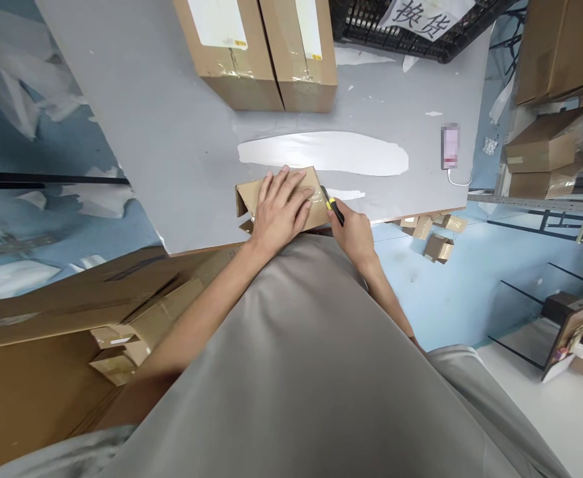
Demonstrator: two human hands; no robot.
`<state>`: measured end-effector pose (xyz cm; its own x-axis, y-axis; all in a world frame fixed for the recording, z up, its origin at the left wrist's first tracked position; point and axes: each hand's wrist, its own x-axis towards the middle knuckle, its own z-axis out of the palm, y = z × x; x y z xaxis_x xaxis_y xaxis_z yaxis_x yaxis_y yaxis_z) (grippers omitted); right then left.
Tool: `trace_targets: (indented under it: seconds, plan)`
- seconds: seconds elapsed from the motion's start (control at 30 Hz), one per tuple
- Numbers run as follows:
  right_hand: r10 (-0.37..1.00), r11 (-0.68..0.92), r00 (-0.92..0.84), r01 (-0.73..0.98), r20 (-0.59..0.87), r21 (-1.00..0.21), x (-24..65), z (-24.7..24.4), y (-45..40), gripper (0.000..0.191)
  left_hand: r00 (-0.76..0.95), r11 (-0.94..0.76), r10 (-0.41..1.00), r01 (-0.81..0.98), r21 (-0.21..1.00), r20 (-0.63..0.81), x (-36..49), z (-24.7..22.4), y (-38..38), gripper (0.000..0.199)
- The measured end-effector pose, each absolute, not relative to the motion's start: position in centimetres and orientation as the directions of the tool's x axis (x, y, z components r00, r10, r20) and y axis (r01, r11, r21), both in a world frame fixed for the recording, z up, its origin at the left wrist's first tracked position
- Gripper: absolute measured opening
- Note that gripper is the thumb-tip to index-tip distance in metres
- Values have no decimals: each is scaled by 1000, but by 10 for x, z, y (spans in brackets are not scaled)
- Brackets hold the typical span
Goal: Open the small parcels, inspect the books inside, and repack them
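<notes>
Blue floor (416, 302) flanks a grey table (172, 133) (left hand (280, 211) spread on carton (316, 204), right hand (355, 236) gripping cutter (332, 204)).

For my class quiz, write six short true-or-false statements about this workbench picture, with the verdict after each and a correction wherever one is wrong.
1. The left hand lies on a small carton. True.
2. The right hand holds a red pen. False: it holds a yellow-and-black cutter.
3. Two taped cartons stand side by side on the table. True.
4. Nothing with a cable lies on the table. False: a pink device with a white cable lies there.
5. The small carton is closed at both ends. False: its end at picture left is open.
6. A black crate bears a paper with dark characters. True.
</notes>
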<state>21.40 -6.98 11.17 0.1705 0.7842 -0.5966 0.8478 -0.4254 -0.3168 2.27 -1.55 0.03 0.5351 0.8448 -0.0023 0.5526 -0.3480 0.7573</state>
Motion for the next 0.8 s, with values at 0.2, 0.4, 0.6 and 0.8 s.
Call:
trace_targets:
  seconds: [0.2, 0.4, 0.6, 0.8]
  plan:
    - [717, -428, 217, 887, -663, -172, 196, 128, -51, 45, 615, -422, 789, 529, 736, 11, 19, 0, -16, 74]
    - [645, -448, 292, 893, -706, -40, 176, 136, -50, 42, 643, -441, 765, 524, 729, 0, 17, -2, -21, 89]
    - [647, -476, 314, 878, -695, -46, 174, 127, -44, 41, 619, -436, 785, 533, 725, 17, 20, -5, -12, 84]
    - [673, -544, 324, 826, -665, -148, 179, 116, -62, 40, 609, -381, 793, 529, 759, -27, 19, 1, -5, 82]
